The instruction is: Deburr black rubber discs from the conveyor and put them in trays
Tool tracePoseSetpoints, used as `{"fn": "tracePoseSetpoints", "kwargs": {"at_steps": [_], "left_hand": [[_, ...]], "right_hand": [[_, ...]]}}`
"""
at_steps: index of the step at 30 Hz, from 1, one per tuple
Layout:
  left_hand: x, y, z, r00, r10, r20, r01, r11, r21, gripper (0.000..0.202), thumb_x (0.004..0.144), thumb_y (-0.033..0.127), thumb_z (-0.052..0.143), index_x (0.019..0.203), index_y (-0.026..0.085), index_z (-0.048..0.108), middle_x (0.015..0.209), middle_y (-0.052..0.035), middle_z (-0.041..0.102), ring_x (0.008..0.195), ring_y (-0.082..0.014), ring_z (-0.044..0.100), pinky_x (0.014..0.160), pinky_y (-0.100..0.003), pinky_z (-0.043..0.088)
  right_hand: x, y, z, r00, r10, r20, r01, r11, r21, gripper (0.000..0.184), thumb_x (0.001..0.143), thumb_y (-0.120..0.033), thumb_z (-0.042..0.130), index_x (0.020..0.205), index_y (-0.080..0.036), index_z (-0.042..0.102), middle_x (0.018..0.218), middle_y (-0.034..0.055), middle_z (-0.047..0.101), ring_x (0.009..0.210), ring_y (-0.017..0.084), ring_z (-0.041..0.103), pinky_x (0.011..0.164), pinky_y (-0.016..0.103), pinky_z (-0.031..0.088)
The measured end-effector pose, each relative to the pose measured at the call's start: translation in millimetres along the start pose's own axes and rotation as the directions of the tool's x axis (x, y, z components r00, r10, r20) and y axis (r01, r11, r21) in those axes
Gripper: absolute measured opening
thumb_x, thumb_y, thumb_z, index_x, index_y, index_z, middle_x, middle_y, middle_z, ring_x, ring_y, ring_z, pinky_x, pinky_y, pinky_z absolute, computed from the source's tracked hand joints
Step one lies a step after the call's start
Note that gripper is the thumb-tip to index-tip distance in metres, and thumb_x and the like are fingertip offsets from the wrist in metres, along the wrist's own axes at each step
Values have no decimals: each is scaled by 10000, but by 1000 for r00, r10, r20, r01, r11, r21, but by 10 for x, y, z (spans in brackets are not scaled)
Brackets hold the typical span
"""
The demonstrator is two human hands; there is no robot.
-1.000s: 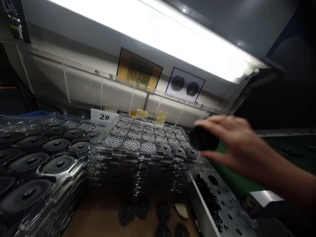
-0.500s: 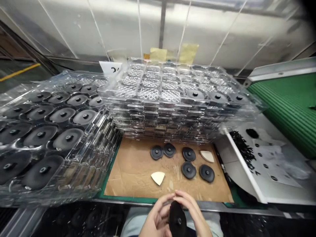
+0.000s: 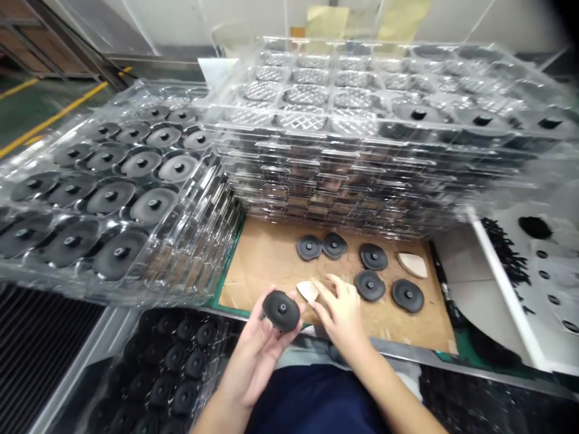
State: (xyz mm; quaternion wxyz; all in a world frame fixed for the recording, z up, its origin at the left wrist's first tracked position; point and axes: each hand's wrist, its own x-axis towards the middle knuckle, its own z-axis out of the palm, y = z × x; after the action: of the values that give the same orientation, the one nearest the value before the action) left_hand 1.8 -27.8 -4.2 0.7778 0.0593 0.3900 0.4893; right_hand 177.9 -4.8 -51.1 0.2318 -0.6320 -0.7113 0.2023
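My left hand [image 3: 260, 352] holds a black, rounded plate with a small central stud [image 3: 281, 310], its studded face up, near the front edge of the work surface. My right hand [image 3: 341, 310] reaches to a small cream wedge-shaped pad [image 3: 307, 291], with thumb and fingertips closed around its right side. The pad lies on or just above the brown cardboard sheet [image 3: 262, 259]. Several similar black plates [image 3: 370, 285] rest on the cardboard to the right of the pad. A second cream pad [image 3: 412, 264] lies near the cardboard's right edge.
Stacked clear plastic trays [image 3: 316, 163] stand behind the cardboard. On the left, another tray stack [image 3: 181, 241] carries black plates in its pockets. A white-edged bin [image 3: 511, 301] with small black parts is at the right. Below the front edge sits a tray of dark parts [image 3: 181, 361].
My hands have separated. The left has turned the black plate from edge-on to studded face up; the right has left it and moved to the cream pad. The camera view has shifted.
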Motion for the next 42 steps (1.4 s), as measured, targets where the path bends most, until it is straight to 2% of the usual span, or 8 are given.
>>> {"fn": "tracePoseSetpoints", "kwargs": {"at_steps": [7, 14, 20, 23, 30, 35, 39, 42], "left_hand": [[42, 110, 104, 994, 100, 44, -101, 995, 18, 545, 760, 416, 691, 1257, 287, 509, 1347, -81, 552, 1234, -293, 528, 1100, -465, 333], [87, 47, 213, 995, 78, 68, -80, 996, 38, 599, 711, 404, 740, 1244, 246, 517, 1282, -98, 605, 1185, -302, 566, 1063, -457, 387], [150, 12, 436, 997, -26, 74, 19, 994, 104, 637, 651, 370, 794, 1218, 200, 559, 1264, -110, 622, 1174, -284, 574, 945, -334, 489], [174, -83, 560, 994, -48, 101, 35, 991, 129, 640, 614, 360, 819, 1188, 200, 585, 1190, -97, 664, 1100, -264, 621, 892, -302, 518], [171, -202, 621, 994, -103, -28, 107, 977, 184, 615, 593, 273, 839, 1159, 225, 605, 1069, -53, 705, 977, -209, 664, 778, -235, 547], [162, -150, 684, 988, -136, 75, 117, 969, 220, 508, 585, 265, 842, 1060, 199, 674, 985, -53, 723, 954, -210, 670, 846, -261, 532], [161, -127, 729, 990, -140, 30, 132, 972, 196, 605, 501, 262, 881, 1072, 250, 680, 982, -24, 727, 885, -177, 682, 800, -233, 544], [185, -162, 764, 984, -176, 40, 163, 961, 224, 475, 534, 287, 864, 977, 205, 716, 875, -30, 728, 839, -167, 683, 767, -217, 543]], "right_hand": [[306, -2, 218, 1000, -21, 10, 20, 998, 57, 326, 901, -168, 411, 1112, -176, 660, 1079, 175, 619, 967, 319, 543, 834, 517, 444], [-97, 47, -22, 1000, 23, -19, -17, 963, 269, 259, 917, -322, 461, 1082, -229, 638, 956, 65, 707, 826, 221, 650, 761, 362, 525], [-67, -55, -514, 974, 194, -118, -136, 914, 381, 201, 898, -319, 487, 1025, -205, 593, 920, 68, 698, 777, 208, 673, 620, 301, 549], [64, -373, -825, 976, 95, -196, -5, 909, 416, 235, 918, -290, 461, 1132, -264, 554, 1071, 67, 657, 927, 218, 638, 763, 349, 542], [108, -576, -1077, 969, -182, 165, 78, 864, 497, 199, 915, -147, 457, 992, -237, 617, 896, 3, 662, 811, 140, 632, 724, 256, 522], [32, -537, -1052, 977, -157, -147, 207, 868, 451, 250, 921, -134, 418, 1098, -157, 594, 930, 76, 667, 853, 180, 624, 766, 309, 520], [-2, -523, -1075, 986, -167, 17, 130, 825, 550, 197, 879, -82, 499, 1001, -156, 635, 856, 31, 663, 749, 120, 623, 684, 207, 504], [53, -496, -1081, 985, -120, -123, 164, 872, 462, 220, 902, -104, 459, 1040, -121, 628, 908, 70, 662, 819, 152, 622, 752, 255, 504]]}}
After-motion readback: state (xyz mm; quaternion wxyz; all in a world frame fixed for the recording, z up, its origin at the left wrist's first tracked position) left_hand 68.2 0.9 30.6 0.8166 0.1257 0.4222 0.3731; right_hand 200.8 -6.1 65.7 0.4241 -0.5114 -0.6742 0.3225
